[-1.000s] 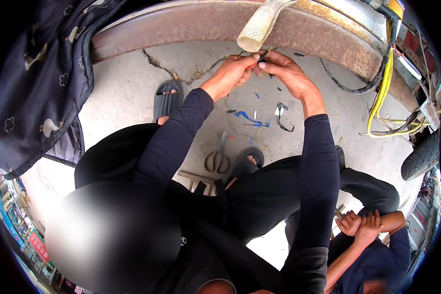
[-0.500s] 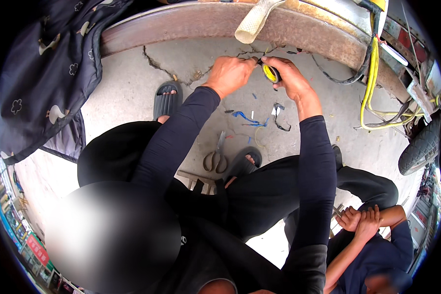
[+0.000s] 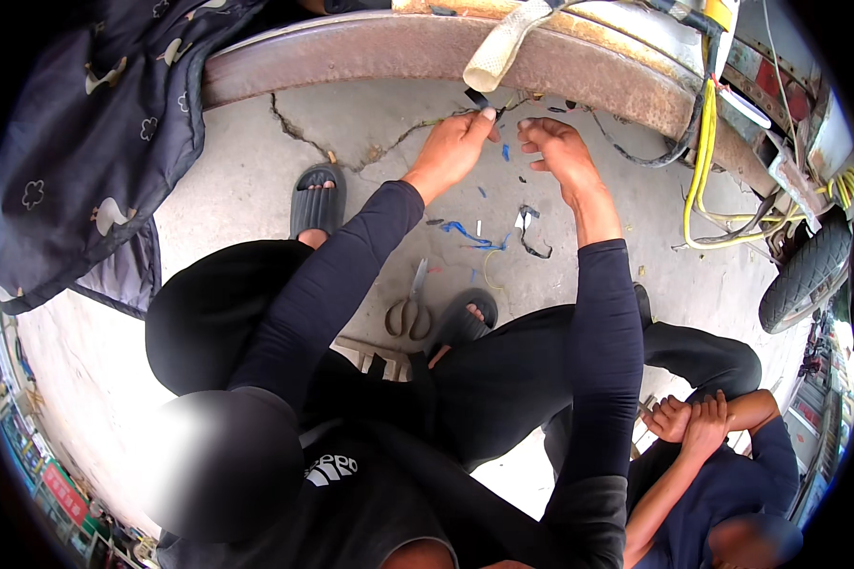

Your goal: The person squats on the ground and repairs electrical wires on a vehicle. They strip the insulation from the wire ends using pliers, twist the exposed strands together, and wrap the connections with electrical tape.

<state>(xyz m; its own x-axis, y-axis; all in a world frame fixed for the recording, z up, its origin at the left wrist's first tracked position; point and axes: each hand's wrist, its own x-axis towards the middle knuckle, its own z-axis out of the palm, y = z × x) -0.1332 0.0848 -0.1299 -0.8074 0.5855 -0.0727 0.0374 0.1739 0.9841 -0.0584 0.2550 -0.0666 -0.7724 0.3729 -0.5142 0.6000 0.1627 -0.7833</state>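
My left hand (image 3: 451, 152) is closed, thumb against fingers, gripping a thin dark wire (image 3: 505, 106) beside a short black piece (image 3: 476, 97), below a pale mesh-patterned hose (image 3: 493, 54). My right hand (image 3: 565, 161) is a little to its right, fingers loosely curled and apart, with nothing visible in them. Wire scraps (image 3: 470, 237) and a dark strip with a white tab (image 3: 529, 228) lie on the concrete beneath. Scissors (image 3: 408, 313) lie between my sandals.
A rusty steel beam (image 3: 351, 62) spans the top. Patterned dark fabric (image 3: 85, 142) hangs at left. Yellow cables (image 3: 702, 161) and a tyre (image 3: 802, 280) are at right. Another person (image 3: 712, 474) sits at lower right, hands clasped. Cracked floor (image 3: 237, 180) surrounds my feet.
The yellow-centred tape roll seen in my right hand has gone from sight. That hand's fingers have spread and moved slightly away from my left hand. A black piece now shows above my left hand.
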